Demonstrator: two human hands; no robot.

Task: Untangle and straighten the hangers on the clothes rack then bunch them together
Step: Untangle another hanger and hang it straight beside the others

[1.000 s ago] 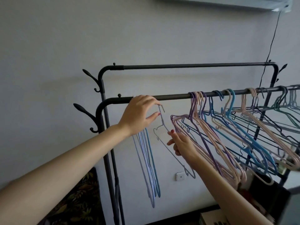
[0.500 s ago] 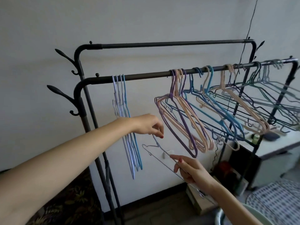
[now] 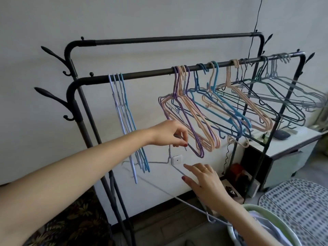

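- Below the front rail (image 3: 150,74) of the black clothes rack (image 3: 71,89), a pale grey wire hanger (image 3: 179,172) hangs free of the bar, its hook pinched between thumb and fingertips of the left hand (image 3: 170,133).
- Long axis: the hanger's bottom wire runs diagonally, from beside the straightened group at the left down toward the lower right; its neck rises to the left hand.
- Right hand (image 3: 206,181): fingers straight and spread, resting against the hanger's sloping arm just below the neck, with no visible grip.
- Nearer hand: the left holds the hook, so the return to the rail appears to depend on it; the rail lies above it and well apart.
- Straightened group (image 3: 124,112): four lilac and blue hangers hang edge-on, bunched near the rail's left bend; this is the likely destination.
- Obstruction: a tangled cluster of purple, peach and blue hangers (image 3: 198,119) sits just right of the left hand, its lower tips close enough to snag the lifted hook.
- Surroundings: a white wall switch plate (image 3: 177,159) behind the neck, a white cabinet (image 3: 291,150) at right, a green-rimmed laundry basket (image 3: 266,213) at the lower edge.
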